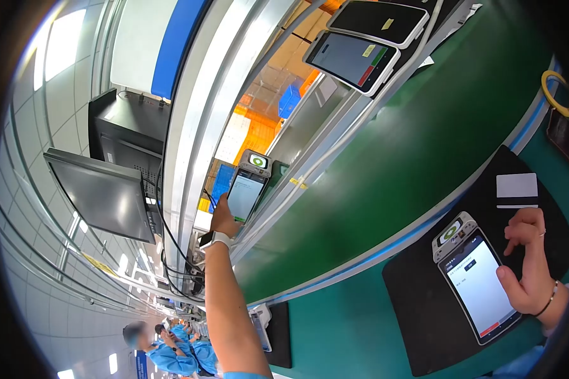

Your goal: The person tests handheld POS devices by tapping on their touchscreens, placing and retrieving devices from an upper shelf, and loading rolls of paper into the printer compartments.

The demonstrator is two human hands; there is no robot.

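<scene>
My left hand (223,216), with a watch on its wrist, reaches far out and grips the lower side of a payment terminal (245,192). That terminal has a lit screen and a green logo at its top; some of my fingers are hidden behind it. On a black mat (417,316) lies a second payment terminal (480,284), its screen white with a red bar at the bottom. Over its right edge hovers my right hand (528,271), thumb apart and fingers loosely bent, holding nothing. Whether the thumb touches the terminal I cannot tell. A white card (516,185) lies beyond my right fingers.
Two more terminals (354,60) rest on the rail at the top, beside a pale cable (335,151). Another device (261,325) lies near my left forearm. A yellow tape roll (556,93) is at the right edge. A monitor (101,192) and people in blue (177,354) are at left.
</scene>
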